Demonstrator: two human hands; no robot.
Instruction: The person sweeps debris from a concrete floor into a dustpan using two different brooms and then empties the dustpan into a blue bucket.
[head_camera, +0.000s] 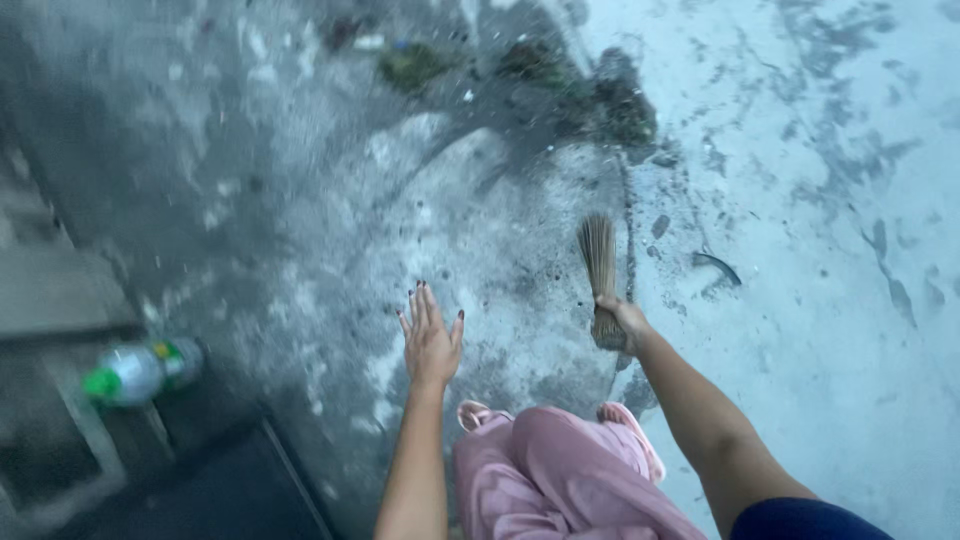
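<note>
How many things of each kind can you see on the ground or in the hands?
Bundled straw hand broom, held in the right hand: 1
Clear plastic bottle with green cap: 1
Pink slippers: 2
Total: 4

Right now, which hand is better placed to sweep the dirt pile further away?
The right hand. It already grips the stick broom, whose bristles point toward the debris pile. The left hand is open, holding nothing.
</note>
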